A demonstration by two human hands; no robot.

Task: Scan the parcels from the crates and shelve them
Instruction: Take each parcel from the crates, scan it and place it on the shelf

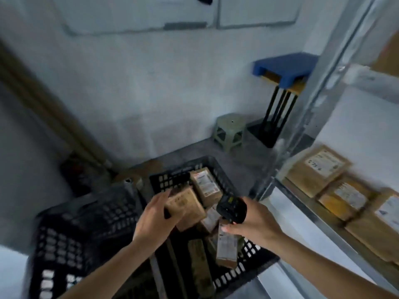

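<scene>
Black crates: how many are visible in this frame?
2. One crate, ahead of the hands, holds loose parcels. The other crate stands to its left, its contents unclear. Others may lie outside the frame.

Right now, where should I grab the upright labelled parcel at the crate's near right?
Pinch the parcel across its narrow sides near the top, coming from above. It stands on end in the crate, top edge exposed, neighbours crowding its lower half.

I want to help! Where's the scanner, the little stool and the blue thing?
scanner (232, 209), head view, its dark body.
stool (230, 124), head view, its seat.
blue thing (285, 65), head view, its top.
</scene>
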